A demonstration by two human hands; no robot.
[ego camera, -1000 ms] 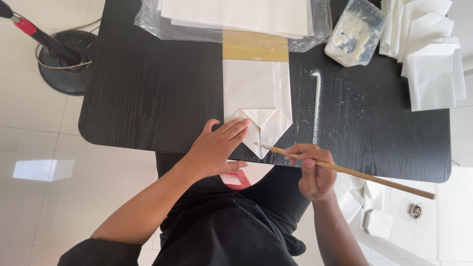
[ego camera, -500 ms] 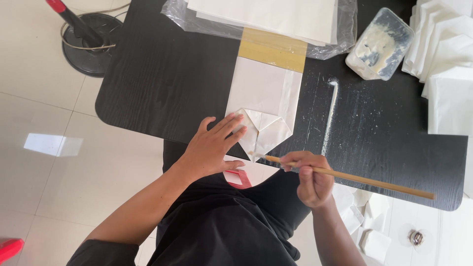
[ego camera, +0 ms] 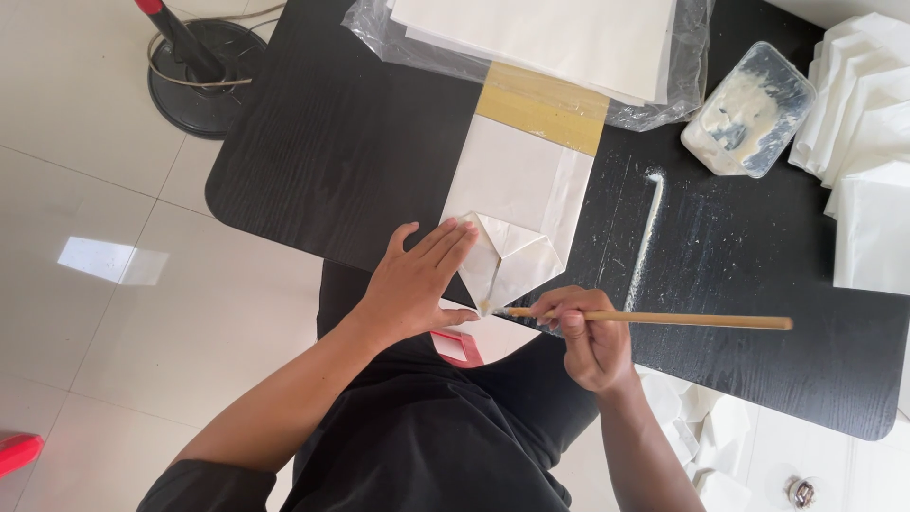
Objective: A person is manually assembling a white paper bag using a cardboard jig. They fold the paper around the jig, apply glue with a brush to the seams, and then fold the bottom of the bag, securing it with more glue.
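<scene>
Your left hand (ego camera: 417,284) lies flat, fingers spread, on the near edge of the black worktop (ego camera: 332,161), pressing the left side of a white paper bag (ego camera: 519,194) whose folded bottom points toward you. Your right hand (ego camera: 586,334) pinches one wooden brush stick (ego camera: 664,320), its tip touching the lowest corner of the fold at the worktop's near edge. One clear plastic tub (ego camera: 749,111) holding white paste sits at the far right. A clear plastic wrap (ego camera: 654,104) at the far edge holds a stack of white sheets (ego camera: 550,38). A pile of folded white bags (ego camera: 867,142) fills the right edge. A white paste streak (ego camera: 647,237) runs between bag and tub. Bare worktop lies open to the left of your hand. One dark fan base (ego camera: 204,76) stands on the floor at the left.
</scene>
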